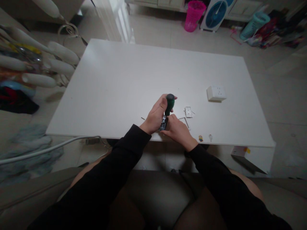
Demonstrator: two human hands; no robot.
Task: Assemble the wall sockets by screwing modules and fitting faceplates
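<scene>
My left hand [156, 115] is wrapped round a screwdriver with a green and black handle [169, 103], held upright near the front edge of the white table [124, 83]. Its tip goes down into a small dark part [163, 124] that my right hand [177, 129] grips and steadies from the right. Both hands touch each other over this part. Most of the dark part is hidden by the fingers.
A white wall socket [216, 93] lies to the right. A small white piece [188, 111] and a thin white frame [185, 120] lie just right of my hands. Two tiny items [200, 138] sit at the table's front edge. A pink basket [193, 15] and a fan [216, 12] stand on the floor behind.
</scene>
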